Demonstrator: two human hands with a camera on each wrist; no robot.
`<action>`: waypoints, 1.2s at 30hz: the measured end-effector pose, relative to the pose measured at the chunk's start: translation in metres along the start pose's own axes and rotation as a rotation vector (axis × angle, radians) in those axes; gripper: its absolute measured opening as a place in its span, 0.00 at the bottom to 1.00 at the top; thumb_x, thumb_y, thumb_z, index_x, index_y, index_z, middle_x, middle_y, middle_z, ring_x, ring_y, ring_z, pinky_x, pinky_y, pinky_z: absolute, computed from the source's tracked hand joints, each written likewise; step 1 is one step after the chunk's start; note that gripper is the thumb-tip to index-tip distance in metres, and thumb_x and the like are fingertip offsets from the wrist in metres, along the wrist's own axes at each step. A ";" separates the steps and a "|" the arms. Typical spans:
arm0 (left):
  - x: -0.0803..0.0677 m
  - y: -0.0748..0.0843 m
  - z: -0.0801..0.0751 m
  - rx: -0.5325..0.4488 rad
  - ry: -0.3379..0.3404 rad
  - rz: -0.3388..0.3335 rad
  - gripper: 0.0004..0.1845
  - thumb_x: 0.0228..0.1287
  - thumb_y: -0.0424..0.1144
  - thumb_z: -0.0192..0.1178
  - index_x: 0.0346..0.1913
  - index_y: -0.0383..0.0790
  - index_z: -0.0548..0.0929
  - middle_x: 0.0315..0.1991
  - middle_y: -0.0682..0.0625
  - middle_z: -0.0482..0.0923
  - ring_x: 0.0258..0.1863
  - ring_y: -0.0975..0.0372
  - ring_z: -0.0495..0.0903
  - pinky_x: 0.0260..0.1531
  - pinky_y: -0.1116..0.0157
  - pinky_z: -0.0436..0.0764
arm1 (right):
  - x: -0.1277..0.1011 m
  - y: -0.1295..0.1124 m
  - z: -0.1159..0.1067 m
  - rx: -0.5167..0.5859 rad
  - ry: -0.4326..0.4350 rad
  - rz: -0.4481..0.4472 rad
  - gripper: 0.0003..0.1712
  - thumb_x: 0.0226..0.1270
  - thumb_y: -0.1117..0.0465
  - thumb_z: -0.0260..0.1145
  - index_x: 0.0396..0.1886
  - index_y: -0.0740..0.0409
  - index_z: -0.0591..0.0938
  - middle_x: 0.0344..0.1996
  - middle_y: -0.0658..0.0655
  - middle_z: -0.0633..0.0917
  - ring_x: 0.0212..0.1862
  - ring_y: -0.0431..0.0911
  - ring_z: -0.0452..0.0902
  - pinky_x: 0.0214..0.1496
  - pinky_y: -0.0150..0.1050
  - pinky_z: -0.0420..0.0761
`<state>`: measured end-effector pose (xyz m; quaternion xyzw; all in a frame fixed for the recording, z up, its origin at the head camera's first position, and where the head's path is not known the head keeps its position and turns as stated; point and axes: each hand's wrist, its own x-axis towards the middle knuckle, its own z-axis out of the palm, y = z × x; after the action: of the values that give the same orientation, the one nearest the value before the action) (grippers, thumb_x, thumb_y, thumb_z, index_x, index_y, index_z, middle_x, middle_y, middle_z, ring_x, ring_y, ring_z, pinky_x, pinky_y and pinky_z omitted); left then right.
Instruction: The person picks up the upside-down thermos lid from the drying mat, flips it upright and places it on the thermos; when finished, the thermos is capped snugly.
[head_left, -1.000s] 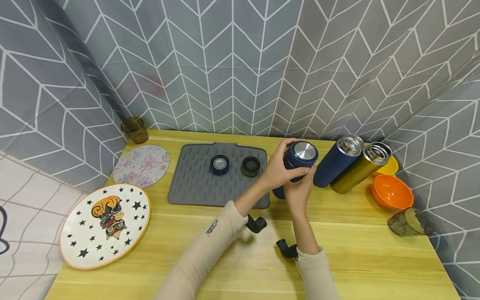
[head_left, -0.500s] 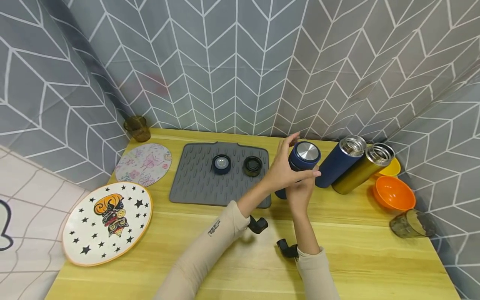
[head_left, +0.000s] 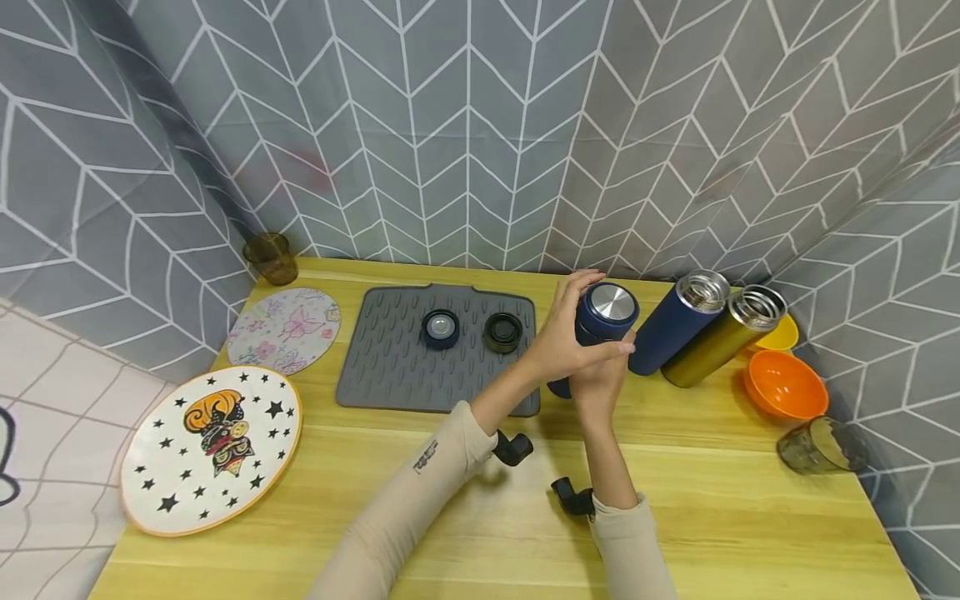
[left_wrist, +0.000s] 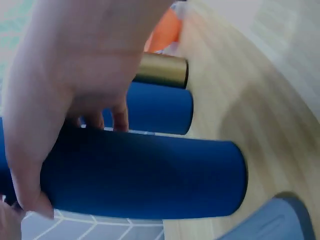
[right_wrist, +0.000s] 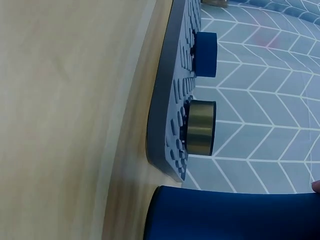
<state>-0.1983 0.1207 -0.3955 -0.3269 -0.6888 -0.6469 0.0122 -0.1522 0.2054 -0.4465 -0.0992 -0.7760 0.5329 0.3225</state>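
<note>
A dark blue flask (head_left: 604, 317) with a steel-topped cap stands tilted just off the right end of the grey mat (head_left: 390, 367). My left hand (head_left: 570, 333) curls round its cap end, and in the left wrist view the fingers (left_wrist: 70, 105) wrap the blue flask (left_wrist: 150, 177). Below it, my right hand (head_left: 596, 379) grips the flask's body. The right wrist view shows only the flask's lower end (right_wrist: 230, 215) beside the mat (right_wrist: 167, 100).
A blue lid (head_left: 440, 327) and a dark gold lid (head_left: 502, 332) sit on the mat. An open blue flask (head_left: 675, 321) and a gold flask (head_left: 716, 337) lean at the right, near an orange bowl (head_left: 783, 383), a yellow bowl (head_left: 780, 333) and a glass (head_left: 821, 443). Two plates (head_left: 210, 450) and a brown cup (head_left: 272, 258) stand at the left.
Half a second ago my left hand's fingers lifted off the cap; now they are curled round it again. The flask and my right hand have barely moved.
</note>
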 end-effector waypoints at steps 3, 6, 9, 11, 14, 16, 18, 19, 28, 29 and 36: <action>0.001 0.001 0.002 0.077 0.018 0.006 0.44 0.53 0.41 0.75 0.70 0.38 0.62 0.67 0.42 0.63 0.65 0.56 0.68 0.65 0.64 0.70 | 0.001 0.001 -0.001 0.010 0.010 0.003 0.32 0.61 0.70 0.68 0.63 0.72 0.66 0.55 0.71 0.76 0.55 0.61 0.74 0.58 0.54 0.72; 0.002 0.000 0.000 0.005 0.017 0.012 0.42 0.55 0.33 0.72 0.70 0.36 0.61 0.67 0.40 0.66 0.67 0.54 0.69 0.68 0.62 0.68 | 0.001 0.000 -0.002 0.069 -0.008 0.030 0.37 0.59 0.70 0.69 0.67 0.67 0.64 0.59 0.67 0.75 0.60 0.57 0.73 0.61 0.52 0.72; 0.002 0.003 -0.001 0.009 0.006 -0.038 0.48 0.53 0.35 0.74 0.74 0.41 0.57 0.70 0.44 0.65 0.70 0.57 0.66 0.69 0.59 0.66 | 0.000 0.001 -0.002 0.038 -0.001 0.008 0.38 0.61 0.70 0.68 0.69 0.68 0.62 0.58 0.68 0.75 0.58 0.58 0.74 0.59 0.52 0.73; 0.003 0.005 0.000 0.088 0.017 -0.059 0.48 0.51 0.41 0.76 0.73 0.42 0.60 0.68 0.45 0.68 0.67 0.58 0.69 0.66 0.60 0.69 | 0.001 0.002 -0.003 0.011 0.012 -0.011 0.36 0.62 0.69 0.67 0.68 0.70 0.64 0.55 0.69 0.77 0.54 0.60 0.75 0.56 0.53 0.74; 0.007 0.006 -0.001 0.154 0.000 -0.068 0.46 0.48 0.45 0.78 0.69 0.40 0.67 0.62 0.44 0.75 0.60 0.56 0.76 0.58 0.65 0.76 | 0.003 0.002 -0.008 -0.010 -0.016 -0.031 0.36 0.60 0.71 0.68 0.67 0.70 0.65 0.53 0.71 0.78 0.52 0.63 0.78 0.55 0.56 0.76; 0.012 0.005 -0.009 0.115 -0.067 -0.056 0.41 0.50 0.40 0.77 0.67 0.37 0.70 0.58 0.43 0.78 0.56 0.55 0.79 0.55 0.68 0.77 | 0.007 0.001 -0.013 0.007 -0.073 -0.025 0.38 0.57 0.70 0.71 0.67 0.66 0.67 0.55 0.69 0.79 0.54 0.62 0.78 0.55 0.57 0.76; 0.017 0.004 -0.018 0.041 -0.176 -0.065 0.41 0.51 0.36 0.76 0.68 0.37 0.70 0.58 0.42 0.78 0.55 0.57 0.80 0.54 0.70 0.78 | 0.011 -0.001 -0.020 0.017 -0.148 -0.016 0.41 0.55 0.70 0.73 0.68 0.64 0.67 0.58 0.67 0.78 0.58 0.62 0.77 0.59 0.59 0.75; 0.020 0.003 -0.023 0.005 -0.233 -0.074 0.41 0.52 0.34 0.76 0.70 0.37 0.69 0.58 0.42 0.78 0.55 0.58 0.80 0.55 0.70 0.77 | 0.013 -0.002 -0.023 0.019 -0.185 -0.007 0.43 0.54 0.69 0.75 0.69 0.63 0.66 0.60 0.65 0.78 0.60 0.60 0.76 0.61 0.58 0.74; 0.027 -0.002 -0.046 -0.093 -0.430 -0.084 0.40 0.60 0.31 0.69 0.74 0.38 0.63 0.66 0.43 0.71 0.65 0.60 0.72 0.67 0.65 0.68 | 0.024 -0.011 -0.030 0.068 -0.355 0.123 0.42 0.55 0.68 0.75 0.69 0.61 0.66 0.61 0.59 0.76 0.59 0.49 0.75 0.57 0.36 0.76; 0.022 -0.003 -0.047 -0.074 -0.409 -0.092 0.40 0.60 0.32 0.69 0.75 0.39 0.63 0.68 0.44 0.70 0.67 0.60 0.70 0.69 0.65 0.66 | 0.025 -0.011 -0.029 0.066 -0.339 0.138 0.41 0.55 0.68 0.75 0.68 0.62 0.67 0.60 0.60 0.77 0.58 0.48 0.75 0.55 0.34 0.76; -0.045 -0.023 -0.084 0.054 -0.131 -0.225 0.42 0.60 0.37 0.71 0.76 0.47 0.63 0.74 0.48 0.64 0.74 0.57 0.62 0.74 0.58 0.59 | 0.043 -0.007 -0.012 0.084 -0.199 0.181 0.42 0.53 0.64 0.78 0.66 0.62 0.69 0.54 0.59 0.79 0.51 0.46 0.76 0.59 0.44 0.76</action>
<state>-0.2075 0.0267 -0.4222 -0.2888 -0.7375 -0.6028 -0.0969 -0.1762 0.2331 -0.4206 -0.1018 -0.7690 0.5990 0.1986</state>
